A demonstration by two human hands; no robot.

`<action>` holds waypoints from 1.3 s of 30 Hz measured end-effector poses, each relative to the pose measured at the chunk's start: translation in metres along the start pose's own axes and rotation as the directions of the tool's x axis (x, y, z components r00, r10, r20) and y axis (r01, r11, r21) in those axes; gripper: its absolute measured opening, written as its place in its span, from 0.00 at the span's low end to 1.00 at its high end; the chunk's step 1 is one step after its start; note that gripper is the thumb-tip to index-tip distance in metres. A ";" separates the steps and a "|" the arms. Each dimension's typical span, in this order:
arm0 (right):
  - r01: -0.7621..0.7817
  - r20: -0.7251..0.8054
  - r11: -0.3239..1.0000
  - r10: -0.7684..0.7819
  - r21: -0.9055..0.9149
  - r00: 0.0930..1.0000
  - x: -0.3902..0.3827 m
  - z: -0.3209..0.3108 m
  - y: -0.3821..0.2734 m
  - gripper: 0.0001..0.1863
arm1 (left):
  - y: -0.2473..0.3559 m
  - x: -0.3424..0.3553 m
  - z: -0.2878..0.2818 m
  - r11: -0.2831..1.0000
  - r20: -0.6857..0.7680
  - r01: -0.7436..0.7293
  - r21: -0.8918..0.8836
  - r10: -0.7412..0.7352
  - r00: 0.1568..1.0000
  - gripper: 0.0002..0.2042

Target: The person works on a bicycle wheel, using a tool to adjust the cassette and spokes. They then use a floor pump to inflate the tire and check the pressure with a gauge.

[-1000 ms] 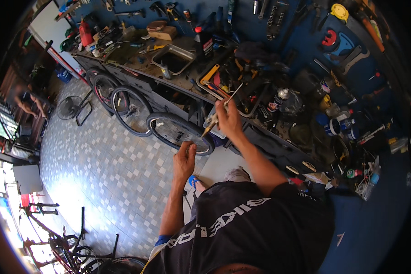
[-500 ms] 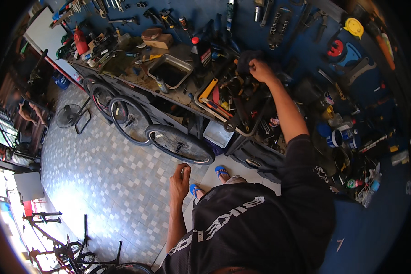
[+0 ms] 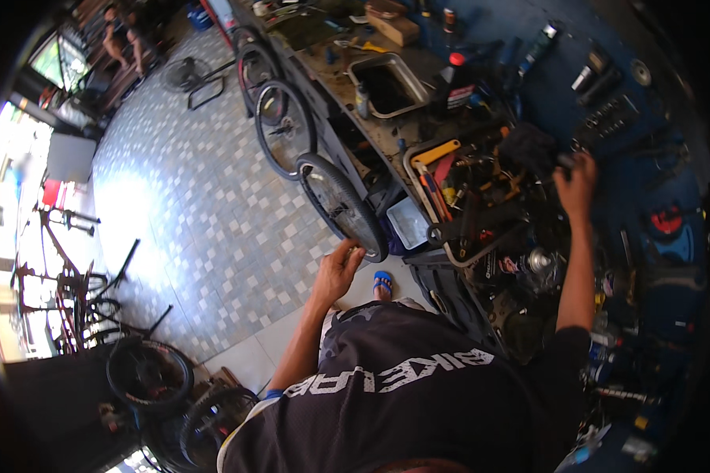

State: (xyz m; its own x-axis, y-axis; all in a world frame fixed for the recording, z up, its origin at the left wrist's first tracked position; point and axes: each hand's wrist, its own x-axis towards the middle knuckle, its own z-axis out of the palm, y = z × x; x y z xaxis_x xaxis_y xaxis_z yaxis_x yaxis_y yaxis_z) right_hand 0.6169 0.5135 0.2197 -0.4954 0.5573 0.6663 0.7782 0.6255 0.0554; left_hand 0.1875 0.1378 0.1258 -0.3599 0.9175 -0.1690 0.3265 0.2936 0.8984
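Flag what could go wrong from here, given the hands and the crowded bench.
The right arm passes close to a spray can in this view, so it might knock the can over. The left hand appears near the closest bicycle wheel, though depth is unclear; a bump could shift the wheel. The metal basin sits near the front edge of the bench, so a nudge might push it off.
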 end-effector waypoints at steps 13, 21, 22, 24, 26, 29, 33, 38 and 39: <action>0.148 -0.291 0.430 0.290 0.891 0.912 0.077 -0.126 -0.200 0.11 | -0.024 -0.050 -0.057 0.970 -0.127 -0.234 -0.065 0.225 0.966 0.12; -0.180 0.374 -0.595 0.219 0.783 0.901 0.093 -0.077 -0.457 0.15 | -0.006 -0.148 -0.162 0.907 -0.230 -0.416 -0.068 0.391 0.891 0.14; -0.176 0.345 -0.578 0.196 0.797 0.918 0.093 -0.084 -0.483 0.16 | -0.006 -0.162 -0.179 0.911 -0.231 -0.407 -0.058 0.385 0.894 0.14; -0.158 0.302 -0.606 0.143 0.780 0.943 0.092 -0.094 -0.521 0.16 | -0.014 -0.187 -0.204 0.916 -0.248 -0.401 -0.019 0.385 0.889 0.15; -0.138 0.267 -0.653 0.101 0.745 0.958 0.090 -0.104 -0.555 0.15 | -0.023 -0.212 -0.225 0.915 -0.294 -0.402 0.030 0.393 0.872 0.15; -0.140 0.257 -0.686 0.071 0.714 0.964 0.079 -0.114 -0.594 0.15 | -0.040 -0.240 -0.246 0.923 -0.307 -0.376 0.079 0.381 0.872 0.14; -0.158 0.293 -0.664 0.096 0.731 0.951 0.061 -0.127 -0.630 0.17 | -0.053 -0.267 -0.266 0.939 -0.281 -0.327 0.106 0.343 0.896 0.14; -0.186 0.321 -0.616 0.114 0.765 0.940 0.040 -0.126 -0.654 0.17 | -0.076 -0.291 -0.276 0.936 -0.258 -0.337 0.100 0.352 0.900 0.14; -0.201 0.325 -0.596 0.107 0.777 0.940 0.035 -0.123 -0.656 0.15 | -0.076 -0.291 -0.276 0.934 -0.259 -0.344 0.097 0.358 0.897 0.14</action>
State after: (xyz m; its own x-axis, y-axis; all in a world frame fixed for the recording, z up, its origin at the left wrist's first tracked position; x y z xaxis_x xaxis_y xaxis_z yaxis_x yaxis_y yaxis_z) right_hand 0.1367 0.0559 0.2981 -0.5076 0.7680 0.3905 -0.6643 -0.0603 -0.7451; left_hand 0.0261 -0.2257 0.2186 -0.4325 0.8588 0.2746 0.5132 -0.0159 0.8581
